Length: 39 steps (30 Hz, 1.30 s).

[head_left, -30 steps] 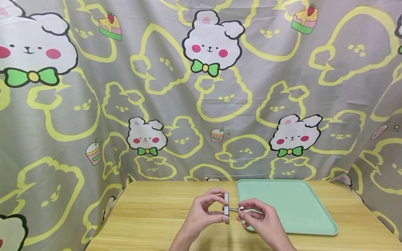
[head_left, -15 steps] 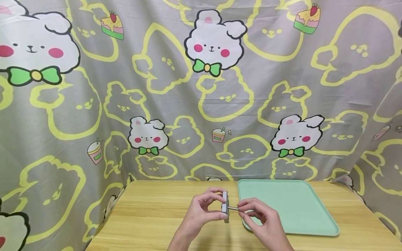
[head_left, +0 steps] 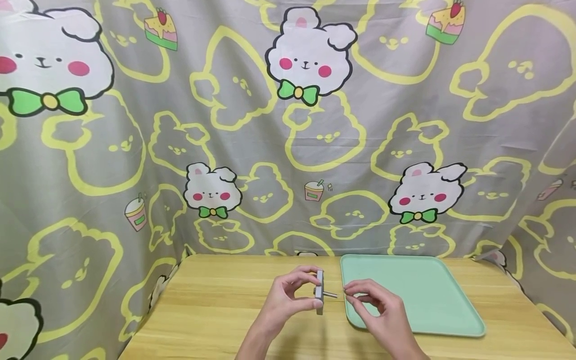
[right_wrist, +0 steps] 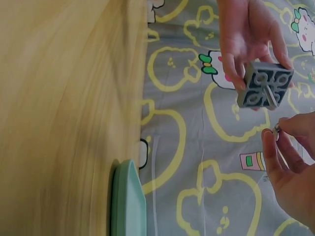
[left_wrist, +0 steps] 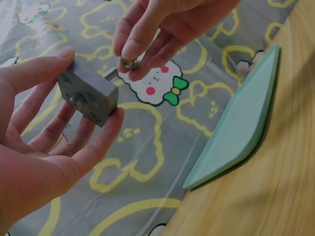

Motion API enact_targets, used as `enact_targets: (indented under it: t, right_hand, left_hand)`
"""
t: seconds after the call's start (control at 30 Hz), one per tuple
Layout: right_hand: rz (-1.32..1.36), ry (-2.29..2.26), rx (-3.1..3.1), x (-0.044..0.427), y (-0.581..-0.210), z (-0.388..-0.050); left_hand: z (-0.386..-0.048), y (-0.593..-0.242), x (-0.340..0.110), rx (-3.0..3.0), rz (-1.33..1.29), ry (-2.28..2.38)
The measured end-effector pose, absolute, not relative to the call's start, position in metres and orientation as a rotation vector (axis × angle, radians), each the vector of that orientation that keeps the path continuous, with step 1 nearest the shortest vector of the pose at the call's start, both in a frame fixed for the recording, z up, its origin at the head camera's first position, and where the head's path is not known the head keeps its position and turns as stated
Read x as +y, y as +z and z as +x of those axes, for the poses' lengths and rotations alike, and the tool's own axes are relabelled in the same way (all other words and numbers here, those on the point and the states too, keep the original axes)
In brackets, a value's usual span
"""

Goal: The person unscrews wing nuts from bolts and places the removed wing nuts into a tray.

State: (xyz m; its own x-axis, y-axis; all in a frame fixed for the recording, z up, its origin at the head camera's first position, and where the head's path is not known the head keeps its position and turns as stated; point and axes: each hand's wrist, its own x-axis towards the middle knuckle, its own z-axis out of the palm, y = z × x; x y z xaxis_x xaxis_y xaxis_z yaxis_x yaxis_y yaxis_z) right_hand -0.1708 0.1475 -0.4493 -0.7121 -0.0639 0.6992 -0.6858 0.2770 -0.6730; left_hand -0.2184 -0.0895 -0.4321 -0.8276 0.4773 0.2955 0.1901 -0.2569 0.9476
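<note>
My left hand (head_left: 288,295) grips a grey square block (left_wrist: 88,91) by its edges, thumb on one side and fingers on the other. A metal bolt (right_wrist: 269,96) passes through the block's middle; its head (left_wrist: 77,101) shows on one face and its shank sticks out of the ribbed face toward my right hand. Thumb and fingertips of my right hand (head_left: 378,310) pinch a small metal nut (left_wrist: 129,64), partly hidden by the fingers. A short gap separates the nut from the bolt's free end. Both hands are held above the table.
A pale green tray (head_left: 418,295) lies on the wooden table (head_left: 216,310), behind and to the right of my right hand. Grey patterned cloth (head_left: 252,150) hangs behind the table and along both sides.
My right fingers were at the bolt's end and have drawn off it, leaving a gap with the nut in their pinch. My left hand has shifted slightly left with the block.
</note>
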Motion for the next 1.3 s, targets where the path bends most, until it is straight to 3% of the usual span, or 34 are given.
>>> enact_targets:
  t: [0.47, 1.3]
  right_hand:
    - [0.541, 1.12, -2.128, 0.183, -0.453, -0.19]
    - [0.139, 0.843, -2.709, 0.245, -0.5, -0.213]
  left_hand:
    - [-0.222, -0.433, -0.089, 1.856, 0.847, 2.113]
    - [-0.221, -0.451, -0.076, 2.017, 0.888, 1.895]
